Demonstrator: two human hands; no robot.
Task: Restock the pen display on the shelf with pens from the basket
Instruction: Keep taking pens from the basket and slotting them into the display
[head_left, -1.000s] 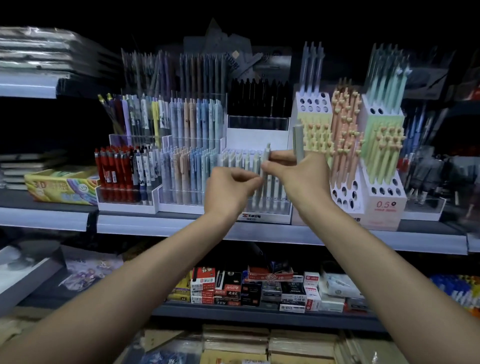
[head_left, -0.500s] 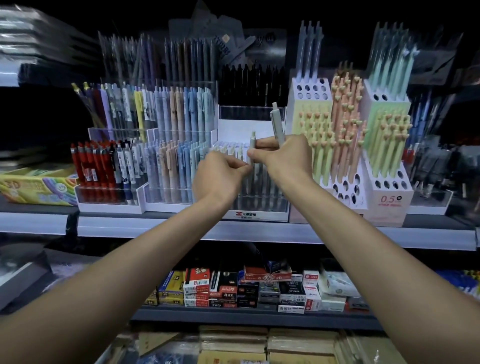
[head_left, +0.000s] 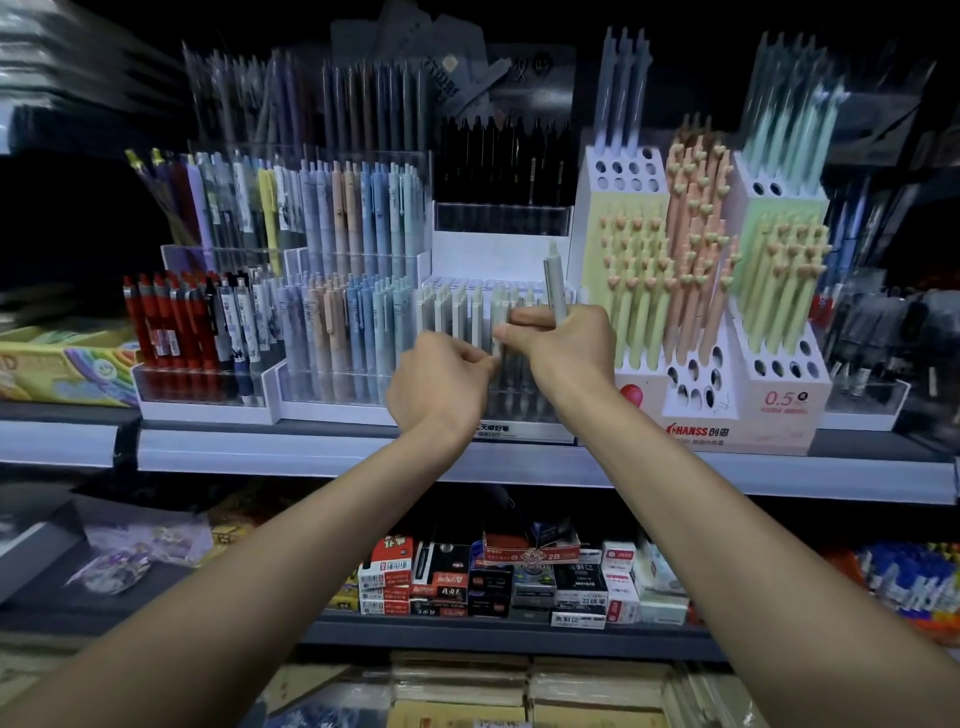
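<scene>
Both hands have come down a little toward the pen display (head_left: 488, 257) since half a second ago, and the pale pen (head_left: 497, 318) between them now stands lower, among the front row.

The right hand (head_left: 569, 348) has its fingers curled round a grey pen (head_left: 555, 283), which stands upright out of the fist in front of the display's right end. Its thumb and forefinger also pinch the pale pen near the top. The left hand (head_left: 441, 387), with fingers curled, pinches the same pen a bit lower, from the display's left side.

Room is narrow. The heart-topped pen stand (head_left: 779, 410) stands just beside the display on the right, near the right wrist. The pastel pen tray (head_left: 332, 410) closes the left side, touching or nearly touching. Small gaps show between pens in the front row. Below the display runs the shelf edge (head_left: 260, 457), and both forearms cross over it.

The lower part of the pale pen is hidden behind the hands, so it cannot be seen whether it sits in a slot. The right wrist covers the display's front right corner. Left of the display, the far edge of the view is blurred, and the rows above it are dark.
</scene>
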